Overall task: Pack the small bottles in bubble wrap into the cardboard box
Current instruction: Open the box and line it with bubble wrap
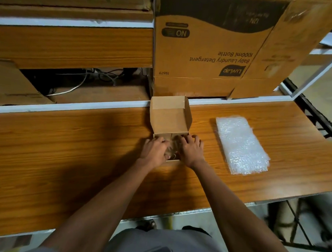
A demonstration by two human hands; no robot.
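A: Item one, nearest: left hand [154,151] and right hand [189,150], both laid over the mouth of the small cardboard box [170,124], fingers spread and bent down into it.

B: Holding what?

A: Something clear and crinkled shows between them at the box's near edge, likely the wrapped bottles [170,153]. Whether the fingers grip it or only press, I cannot tell.

B: Step in hand?

A: By my judgement, seating the bundle into the box. Next calls for freeing both hands, then folding down the lid.

B: Item two?

A: Stack of bubble wrap [240,144], right of the box, well apart, flat on the wooden table [85,151].

B: Beyond?

A: Box lid standing open at the box's far side; behind it, a large detergent carton [205,51].
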